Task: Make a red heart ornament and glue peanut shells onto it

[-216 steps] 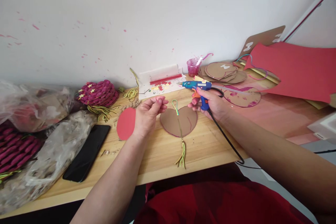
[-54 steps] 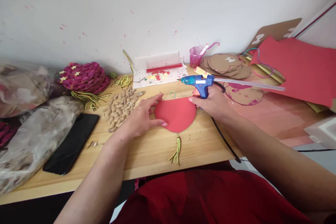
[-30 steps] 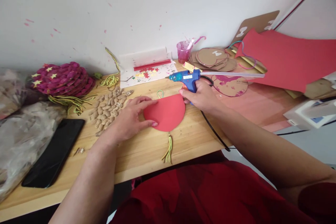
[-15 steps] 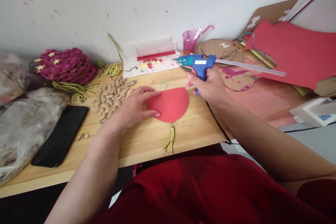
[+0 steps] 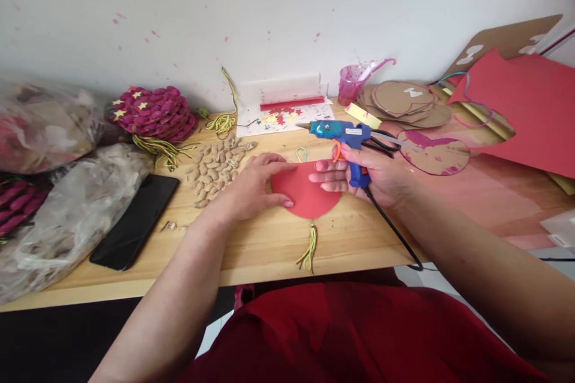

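Note:
A red paper cutout (image 5: pixel 305 206) lies flat on the wooden table, with a small green loop (image 5: pixel 301 154) at its top edge and a yellow-green tassel (image 5: pixel 308 248) below. My left hand (image 5: pixel 258 185) holds the cutout by its left side, thumb at the lower edge and fingers near the upper edge. In my right hand (image 5: pixel 375 173) is a blue hot glue gun (image 5: pixel 339 131), its nozzle pointing left above the table. The gun's handle rests in the palm, with several fingers loosely stretched over the cutout. A clear glue stick enters its back end. Its black cord (image 5: pixel 390 224) hangs down.
Peanuts (image 5: pixel 215 170) lie left of my left hand, near a black phone (image 5: pixel 135 221) and plastic bags (image 5: pixel 85 209). Star confetti (image 5: pixel 281 116) lies on white paper behind. A pink-stained cup (image 5: pixel 350 85), cardboard pieces (image 5: pixel 395 99) and red sheets (image 5: pixel 539 108) stand at right.
My right hand has brought the glue gun nearer, its fingers now over the cutout's right part. The view has shifted left. My left hand stays on the cutout.

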Demonstrator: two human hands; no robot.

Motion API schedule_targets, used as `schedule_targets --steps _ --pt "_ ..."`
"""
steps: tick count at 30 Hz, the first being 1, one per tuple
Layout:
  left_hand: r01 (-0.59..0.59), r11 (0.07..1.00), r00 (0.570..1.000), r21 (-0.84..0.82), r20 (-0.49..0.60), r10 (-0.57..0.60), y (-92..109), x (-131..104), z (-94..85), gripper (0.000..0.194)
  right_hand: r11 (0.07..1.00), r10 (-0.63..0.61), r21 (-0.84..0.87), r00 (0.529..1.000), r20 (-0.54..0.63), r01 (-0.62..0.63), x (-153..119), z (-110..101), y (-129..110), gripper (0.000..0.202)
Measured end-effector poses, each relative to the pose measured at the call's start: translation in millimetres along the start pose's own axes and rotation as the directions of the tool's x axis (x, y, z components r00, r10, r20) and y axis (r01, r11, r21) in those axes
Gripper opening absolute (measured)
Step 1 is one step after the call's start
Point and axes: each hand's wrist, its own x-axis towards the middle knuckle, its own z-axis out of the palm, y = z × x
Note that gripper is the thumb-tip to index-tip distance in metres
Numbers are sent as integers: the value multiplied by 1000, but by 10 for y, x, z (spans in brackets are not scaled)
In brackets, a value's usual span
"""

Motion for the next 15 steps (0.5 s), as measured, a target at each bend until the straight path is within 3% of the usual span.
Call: schedule_targets --steps 8,15 --pt "61 997 998 41 -5 -61 -9 -20 -15 76 992 87 91 996 34 -89 -5 43 11 10" --pt "149 985 986 92 -83 -142 -11 -45 -6 81 987 91 130 996 23 -93 7 28 13 4"
